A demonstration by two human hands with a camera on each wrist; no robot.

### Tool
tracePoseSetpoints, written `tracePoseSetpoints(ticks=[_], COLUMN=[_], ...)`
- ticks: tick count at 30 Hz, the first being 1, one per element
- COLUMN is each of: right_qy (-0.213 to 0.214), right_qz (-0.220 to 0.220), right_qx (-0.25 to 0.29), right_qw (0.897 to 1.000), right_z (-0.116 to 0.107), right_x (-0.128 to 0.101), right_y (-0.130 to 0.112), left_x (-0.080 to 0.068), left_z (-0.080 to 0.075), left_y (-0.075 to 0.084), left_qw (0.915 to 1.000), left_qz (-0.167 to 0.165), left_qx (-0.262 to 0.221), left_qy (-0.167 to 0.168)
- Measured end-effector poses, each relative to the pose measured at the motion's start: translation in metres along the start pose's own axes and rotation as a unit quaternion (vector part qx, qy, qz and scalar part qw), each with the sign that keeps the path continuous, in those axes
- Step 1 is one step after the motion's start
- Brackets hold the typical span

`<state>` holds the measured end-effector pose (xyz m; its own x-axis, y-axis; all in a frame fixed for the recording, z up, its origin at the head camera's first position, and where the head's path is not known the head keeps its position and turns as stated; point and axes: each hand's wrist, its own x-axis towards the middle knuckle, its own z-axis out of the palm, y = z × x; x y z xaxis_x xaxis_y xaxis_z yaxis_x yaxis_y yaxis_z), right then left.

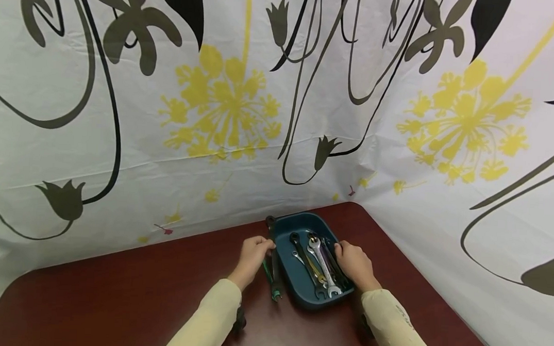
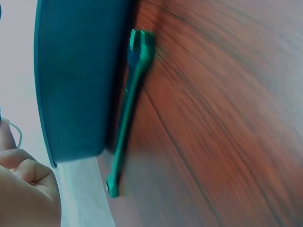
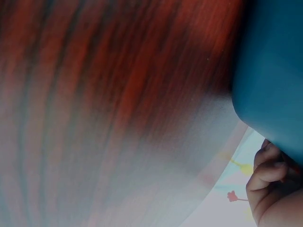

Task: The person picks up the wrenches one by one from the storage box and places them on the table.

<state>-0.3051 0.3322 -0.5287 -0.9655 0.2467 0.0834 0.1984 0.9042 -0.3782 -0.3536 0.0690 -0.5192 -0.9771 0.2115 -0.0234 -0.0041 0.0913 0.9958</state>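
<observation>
Cream sleeves lead to both hands bracketing the dark teal plastic tray [image 1: 283,240] of wrenches on the red-brown table [image 1: 137,285]: left hand [image 1: 253,254] curls on its nine-o'clock rim, right hand [image 1: 355,264] grips the three-o'clock rim, steadying it; a green wrench [image 2: 124,123] lies outside.

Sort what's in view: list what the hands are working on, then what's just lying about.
In hand:
tray, gripped at its sides by the left hand and the right hand
wrenches inside it

Lying about:
green wrench on the table beside the tray
floral sheet behind
</observation>
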Motion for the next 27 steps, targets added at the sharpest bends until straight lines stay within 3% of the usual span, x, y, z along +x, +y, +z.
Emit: tracePoseSetpoints(ticks=[11, 18, 27], right_qy=[0.005, 0.007, 0.007], right_qz=[-0.004, 0.001, 0.004], right_qx=[0.001, 0.000, 0.005], right_qw=[1.000, 1.000, 1.000], right_z=[0.002, -0.002, 0.000], right_x=[0.000, 0.002, 0.001], right_y=[0.001, 0.002, 0.002], left_x=[-0.003, 0.000, -0.004], left_z=[-0.022, -0.035, -0.041], left_y=[-0.015, -0.028, -0.039], left_qw=[0.9996, 0.9975, 0.9958], left_qz=[-0.014, -0.046, -0.068], left_qx=[0.020, 0.049, 0.061], left_qy=[0.015, 0.023, 0.008])
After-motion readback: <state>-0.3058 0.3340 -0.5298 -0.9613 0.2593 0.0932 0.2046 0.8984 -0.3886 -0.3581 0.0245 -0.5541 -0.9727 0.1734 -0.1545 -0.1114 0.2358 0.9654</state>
